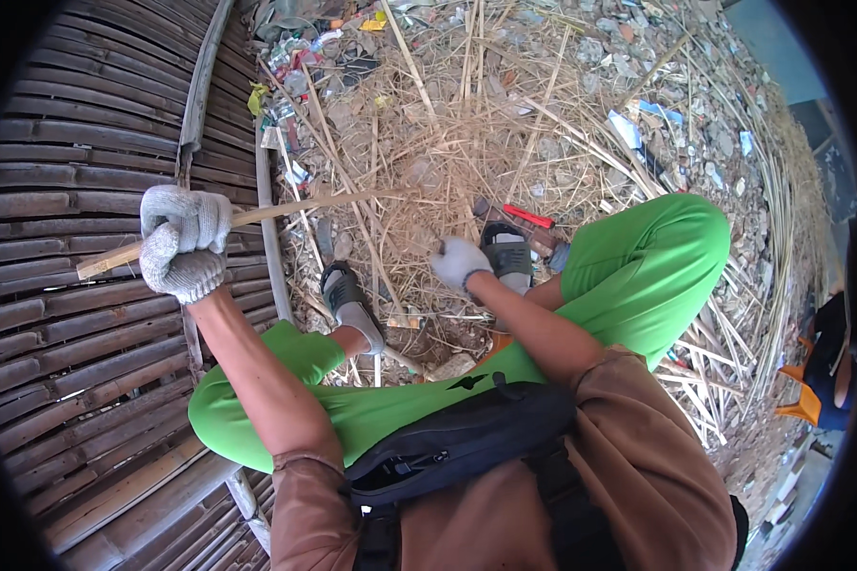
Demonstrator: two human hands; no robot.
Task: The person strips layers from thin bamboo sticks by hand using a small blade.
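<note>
My left hand (186,243), in a grey-white knit glove, is closed round a bamboo strip (305,203). One cut end of the strip sticks out to the left of the fist, and the long thin part reaches right over the shavings. Lower and to the right, my right hand (460,264), also gloved, is curled shut beside my right sandal (509,255). Whatever its fingers hold is hidden or too blurred to name. Fine bamboo shavings (448,152) lie heaped beyond both hands. A red, narrow object (528,216) rests just past the right sandal.
A slatted bamboo wall or platform (76,205) rises along the left, with a pole (269,219) at its edge. Rubble and litter (628,128) cover the far ground. Long split strips (714,362) lie at right. Another person (833,357) sits by an orange chair (800,395) at the far right.
</note>
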